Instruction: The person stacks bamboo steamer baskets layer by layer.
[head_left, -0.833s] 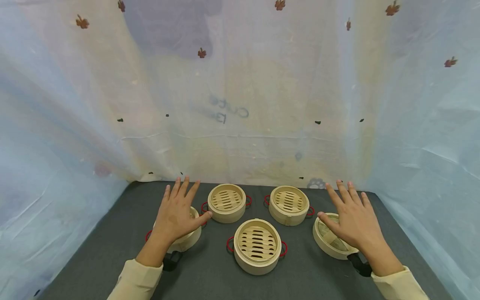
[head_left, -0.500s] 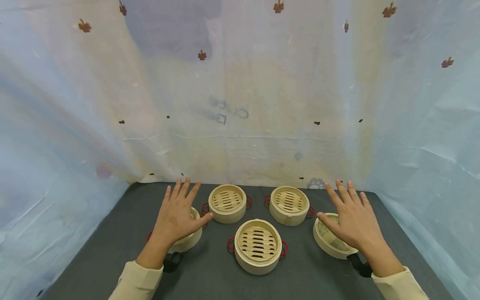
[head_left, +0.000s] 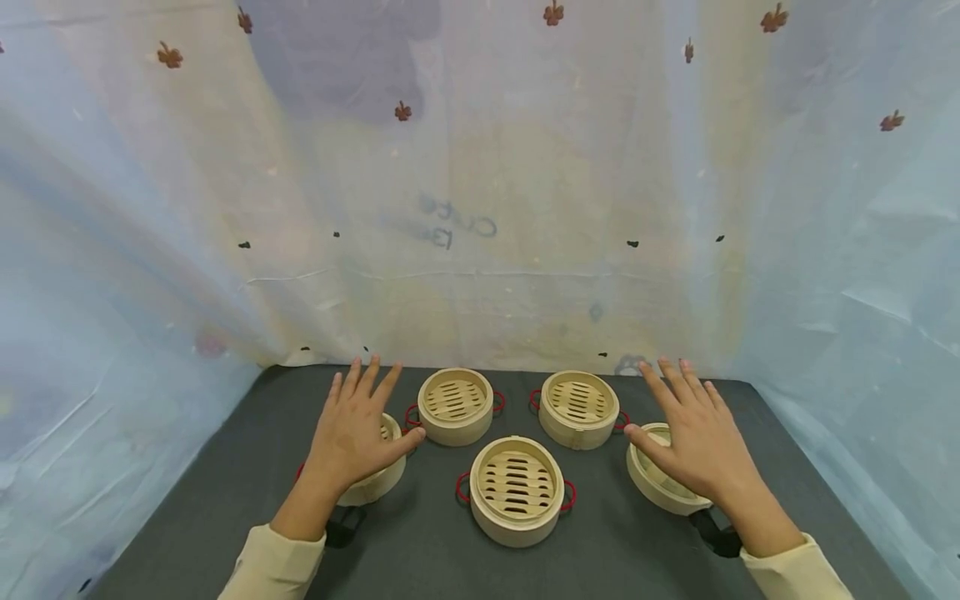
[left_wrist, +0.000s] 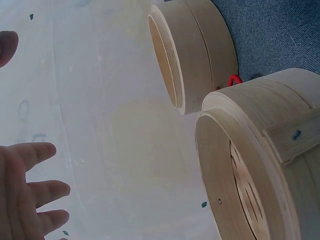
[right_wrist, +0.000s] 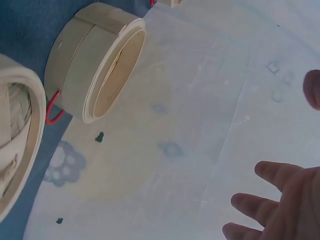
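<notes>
My left hand [head_left: 354, 437] is held with fingers spread and nothing in it, over a bamboo steamer basket [head_left: 378, 483] that it partly covers in the head view. The left wrist view shows that basket's side wall [left_wrist: 280, 100] close by. Likewise my right hand [head_left: 697, 442] has its fingers spread and holds nothing. It overlaps a round bamboo piece with a woven top, a steamer lid [head_left: 660, 492], at the right. A steamer basket with red handles [head_left: 516, 521] stands in the middle front, its slatted base visible inside.
Two more bamboo steamers, a left one [head_left: 454, 429] and a right one [head_left: 576, 429], stand at the back, both with red handles. A dark cloth [head_left: 570, 567] covers the table. A pale printed curtain [head_left: 480, 167] rises behind and at both sides.
My right hand has shifted slightly to the left over the lid. The left hand and the steamers stay nearly where they were, with a slight shift of the head view.
</notes>
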